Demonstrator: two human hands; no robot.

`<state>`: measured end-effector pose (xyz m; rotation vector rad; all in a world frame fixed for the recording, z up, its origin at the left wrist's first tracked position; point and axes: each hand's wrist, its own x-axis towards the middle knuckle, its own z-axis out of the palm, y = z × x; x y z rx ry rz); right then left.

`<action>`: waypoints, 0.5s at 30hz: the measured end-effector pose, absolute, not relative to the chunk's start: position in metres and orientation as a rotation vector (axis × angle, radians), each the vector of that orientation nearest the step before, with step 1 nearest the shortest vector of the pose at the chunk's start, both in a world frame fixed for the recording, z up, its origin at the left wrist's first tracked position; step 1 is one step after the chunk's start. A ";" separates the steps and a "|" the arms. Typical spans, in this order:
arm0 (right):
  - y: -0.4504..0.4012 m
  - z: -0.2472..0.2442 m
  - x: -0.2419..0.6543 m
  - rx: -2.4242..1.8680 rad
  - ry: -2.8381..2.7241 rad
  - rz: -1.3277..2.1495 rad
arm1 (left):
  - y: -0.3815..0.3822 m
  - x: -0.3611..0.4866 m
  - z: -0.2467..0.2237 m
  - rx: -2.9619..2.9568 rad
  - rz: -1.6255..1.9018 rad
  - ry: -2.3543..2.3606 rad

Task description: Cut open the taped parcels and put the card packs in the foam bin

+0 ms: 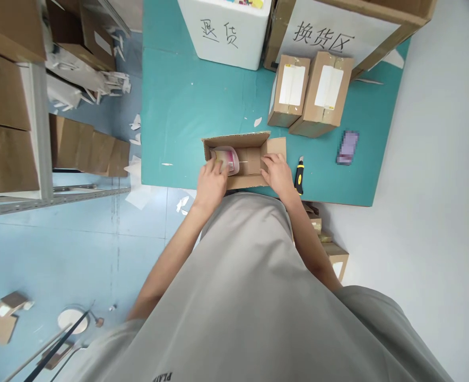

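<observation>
An open cardboard box (pixel 248 181) lies at the table's front edge. Inside its left end rests a rounded container (pixel 232 159) with a pink and white label. My left hand (pixel 213 183) reaches over the box's left front corner, its fingers on the container. At the box's right end, my right hand (pixel 277 172) has its thumb and fingers around the right wall, by a raised flap (pixel 278 146). A black and yellow utility knife (pixel 299 178) lies just right of that hand.
Two taped boxes (pixel 289 90) (pixel 326 95) stand behind, near a white bin (pixel 228 37) and a large carton (pixel 333 32) with handwritten signs. A blurred purple object (pixel 348 147) lies on the green table (pixel 171 106) at right. Shelving (pixel 39 132) stands left.
</observation>
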<state>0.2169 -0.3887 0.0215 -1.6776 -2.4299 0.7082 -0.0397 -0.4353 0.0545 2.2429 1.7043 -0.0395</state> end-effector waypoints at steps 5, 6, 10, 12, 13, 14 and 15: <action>-0.391 0.025 0.215 -1.680 -2.469 0.707 | -0.446 -0.071 0.046 1.950 0.046 1.910; -0.390 0.028 0.213 -1.684 -2.491 0.711 | -0.445 -0.076 0.041 1.930 0.060 1.900; -0.379 0.043 0.189 -1.652 -2.637 0.820 | -0.445 -0.083 0.019 1.910 0.134 1.845; -0.372 0.051 0.164 -1.591 -2.714 0.956 | -0.446 -0.083 0.012 1.907 0.181 1.830; -0.369 0.054 0.149 -1.563 -2.740 1.026 | -0.447 -0.082 0.010 1.906 0.206 1.827; -0.367 0.057 0.134 -1.591 -2.744 1.074 | -0.447 -0.081 0.008 1.904 0.232 1.828; -0.365 0.059 0.119 -1.616 -2.741 1.094 | -0.448 -0.080 0.007 1.899 0.259 1.832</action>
